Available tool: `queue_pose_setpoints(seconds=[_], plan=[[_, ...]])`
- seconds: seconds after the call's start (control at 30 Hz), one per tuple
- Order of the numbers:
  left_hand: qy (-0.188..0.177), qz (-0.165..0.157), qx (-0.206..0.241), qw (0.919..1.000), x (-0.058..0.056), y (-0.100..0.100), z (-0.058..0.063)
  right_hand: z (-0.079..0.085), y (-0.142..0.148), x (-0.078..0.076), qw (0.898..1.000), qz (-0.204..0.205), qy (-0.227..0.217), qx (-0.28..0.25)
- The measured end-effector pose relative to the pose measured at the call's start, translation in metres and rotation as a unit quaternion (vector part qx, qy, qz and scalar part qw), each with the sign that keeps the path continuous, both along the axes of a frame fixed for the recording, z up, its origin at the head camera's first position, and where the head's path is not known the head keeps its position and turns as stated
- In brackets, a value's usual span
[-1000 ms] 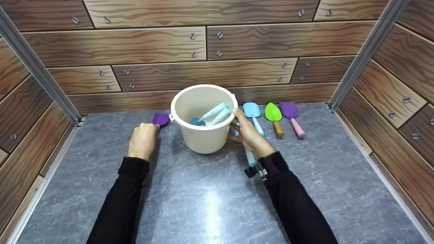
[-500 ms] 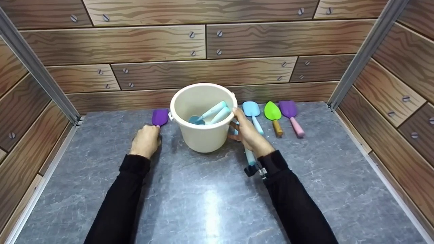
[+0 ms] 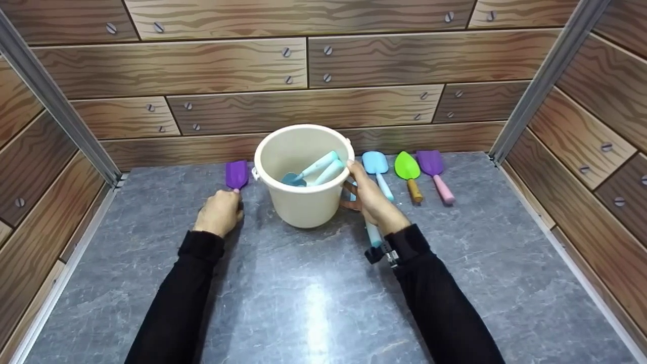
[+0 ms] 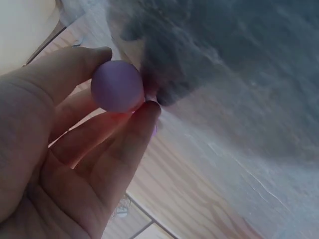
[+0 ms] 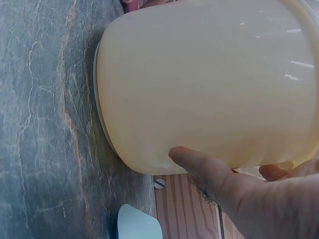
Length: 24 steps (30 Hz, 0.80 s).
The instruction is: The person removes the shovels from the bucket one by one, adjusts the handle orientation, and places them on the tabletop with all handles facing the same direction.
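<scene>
My left hand (image 3: pixel 218 212) pinches the handle of a toy shovel (image 3: pixel 236 174) with a purple blade, left of the bucket. In the left wrist view the round pink end of its handle (image 4: pixel 117 87) sits between thumb and fingers. A cream bucket (image 3: pixel 303 207) stands upright in the middle, near the back wall. Inside it lean toy shovels with light blue handles (image 3: pixel 328 172) and a darker blue blade. My right hand (image 3: pixel 375 199) grips the bucket's right side, thumb at the rim and fingers against the outer wall.
Right of the bucket lie a light blue shovel (image 3: pixel 375 163), a green trowel (image 3: pixel 407 166) with a brown handle and a purple shovel (image 3: pixel 430 163) with a pink handle. Another light blue handle (image 3: pixel 373 235) shows beneath my right wrist. Wood-patterned walls (image 3: pixel 303 65) enclose the grey surface (image 3: pixel 273 303).
The purple blade has swung down and left, now showing more of its face, as my left hand shifts slightly towards me. The right hand and bucket keep their place.
</scene>
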<state>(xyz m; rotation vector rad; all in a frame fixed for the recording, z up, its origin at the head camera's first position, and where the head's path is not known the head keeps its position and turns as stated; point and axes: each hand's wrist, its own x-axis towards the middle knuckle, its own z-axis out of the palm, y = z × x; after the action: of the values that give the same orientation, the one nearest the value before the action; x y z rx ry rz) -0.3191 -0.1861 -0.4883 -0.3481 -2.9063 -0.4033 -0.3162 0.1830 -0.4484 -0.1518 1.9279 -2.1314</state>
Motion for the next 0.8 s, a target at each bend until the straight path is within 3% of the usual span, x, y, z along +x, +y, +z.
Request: queue_pose_setpoints(seconds=[0.3,0.6,0.8], plan=[[-0.013,-0.009,-0.005,0.9999,0.001,-0.006,0.003,-0.001,-0.001,-0.001,1.0,-0.006,0.0,-0.005],[0.026,-0.014,0.037,0.9989,0.005,-0.01,0.025,0.0,-0.001,0.0,1.0,-0.001,0.005,-0.001],[0.028,-0.012,0.051,0.9982,0.003,-0.011,0.038,0.0,-0.001,0.0,1.0,0.001,0.008,0.004]])
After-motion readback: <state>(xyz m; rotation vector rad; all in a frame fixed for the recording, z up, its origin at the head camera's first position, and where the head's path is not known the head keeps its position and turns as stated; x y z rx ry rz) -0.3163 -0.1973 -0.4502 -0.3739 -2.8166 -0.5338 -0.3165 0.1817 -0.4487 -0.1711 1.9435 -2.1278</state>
